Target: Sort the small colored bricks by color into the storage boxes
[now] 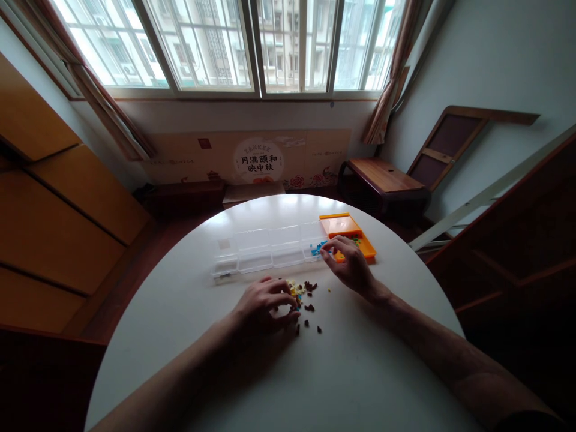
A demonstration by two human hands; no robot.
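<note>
A loose pile of small toy building bricks (309, 287), brown, pale yellow, yellow and a little blue, lies on the white table (360, 360). My left hand (265, 302) rests at the pile's left side, thumb and fingertips curled close together among the pieces; a speck of blue shows at the tips. Over the right end of a clear plastic compartment box (256, 261) is my right hand (350, 263), its thumb and fingers bent into a pinch. Blue bricks (317, 247) lie in that end compartment, beside the fingertips. What either pinch holds is too small to tell.
An orange box (368, 247) with its lid (340, 224) raised stands behind my right hand, with some green pieces inside. Several brown bricks and one yellow piece (329, 290) lie scattered near the pile. A wooden chair (387, 174) stands beyond the table at right.
</note>
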